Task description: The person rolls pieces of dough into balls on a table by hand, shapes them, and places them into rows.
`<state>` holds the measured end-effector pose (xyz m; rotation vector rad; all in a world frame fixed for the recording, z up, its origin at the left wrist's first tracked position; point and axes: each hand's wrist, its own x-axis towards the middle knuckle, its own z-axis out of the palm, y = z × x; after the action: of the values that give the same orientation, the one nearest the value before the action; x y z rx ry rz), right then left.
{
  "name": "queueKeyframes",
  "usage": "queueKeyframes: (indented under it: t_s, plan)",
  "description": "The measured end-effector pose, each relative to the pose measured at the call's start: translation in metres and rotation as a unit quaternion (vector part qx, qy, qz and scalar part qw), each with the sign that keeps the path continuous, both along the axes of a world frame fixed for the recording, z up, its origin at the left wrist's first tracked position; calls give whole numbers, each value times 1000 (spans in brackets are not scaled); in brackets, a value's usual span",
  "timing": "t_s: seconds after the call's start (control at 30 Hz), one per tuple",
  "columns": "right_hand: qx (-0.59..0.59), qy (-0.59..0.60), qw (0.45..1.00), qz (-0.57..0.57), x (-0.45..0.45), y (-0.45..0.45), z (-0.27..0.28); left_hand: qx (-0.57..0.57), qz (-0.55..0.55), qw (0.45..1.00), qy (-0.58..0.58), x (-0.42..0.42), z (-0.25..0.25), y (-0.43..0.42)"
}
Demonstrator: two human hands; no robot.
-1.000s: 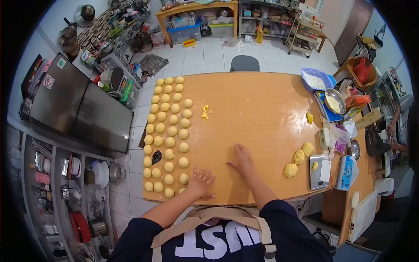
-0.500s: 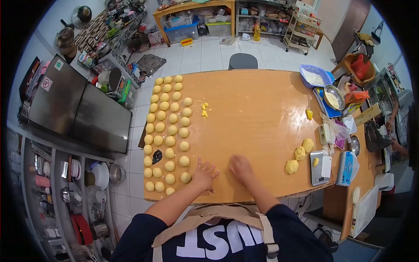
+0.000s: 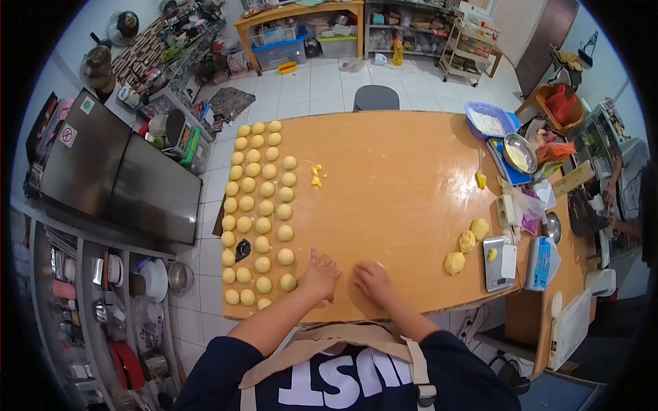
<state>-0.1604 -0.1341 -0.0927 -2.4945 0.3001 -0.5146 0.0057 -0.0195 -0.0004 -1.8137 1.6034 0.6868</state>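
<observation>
My left hand rests low over the table, fingers spread, with nothing visible in it. To its right, my right hand is curled palm down against the tabletop; whatever may be beneath it is hidden. Rows of smooth round dough balls cover the table's left side, the nearest one lying just left of my left hand. Beyond both hands are small yellow scraps. Three larger dough lumps lie to the right, beside a kitchen scale bearing a small yellow piece.
Along the wooden table's right side stand a purple basin of white powder, a metal bowl, a scraper-like yellow tool and a tissue pack. A dark stool is at the far edge. Another person's arm shows far right.
My right hand has shifted slightly left, from a tighter fist to a flatter curl. My left hand stays spread in nearly the same place. The whole view has moved slightly.
</observation>
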Motion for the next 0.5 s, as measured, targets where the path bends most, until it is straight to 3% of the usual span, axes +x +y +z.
queueKeyframes:
  t_s: [0.1,0.2,0.3,0.4,0.47,0.5]
  plan:
    - [15,-64,998,13,-47,-32,-45,-7,8,1000,7,1,1,0]
    - [20,-3,996,-87,-18,-66,-22,6,17,1000,15,-4,-1,0]
    - [26,-79,988,-131,40,-53,-3,11,25,1000,10,-2,-4,-4]
    - [25,-14,998,-61,25,-12,-7,17,22,1000,14,1,-4,1]
    - [73,-33,997,9,-9,-13,-4,13,25,999,20,2,-3,2]
    - [56,-36,998,-10,-21,-24,-6,11,26,999,21,2,-2,2]
